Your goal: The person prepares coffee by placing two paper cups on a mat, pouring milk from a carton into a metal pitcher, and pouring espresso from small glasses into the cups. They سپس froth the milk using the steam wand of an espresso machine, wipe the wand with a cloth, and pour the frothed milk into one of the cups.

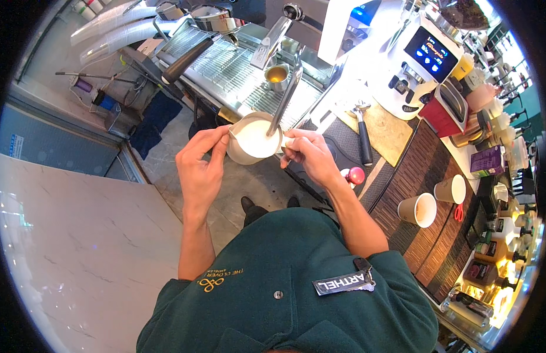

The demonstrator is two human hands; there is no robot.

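A metal milk pitcher (pixel 248 154) of white milk (pixel 258 137) is held up before my chest. My left hand (pixel 204 161) pinches its rim by the spout between thumb and fingers. On the opposite side, my right hand (pixel 310 152) grips the pitcher's handle. The steam wand (pixel 287 97) of the espresso machine slants down into the milk, its tip hidden below the surface. Behind the pitcher, a small metal cup (pixel 277 76) of amber-brown liquid stands on the drip tray grate (pixel 228 73).
A portafilter (pixel 191 57) sits in the machine at left; another portafilter (pixel 363 134) lies near the white grinder (pixel 405 66). Right of my arm are a pink-topped tamper (pixel 355 175), two paper cups (pixel 417 210) and red scissors (pixel 458 212). Pump bottles (pixel 484 271) line the counter's far right side.
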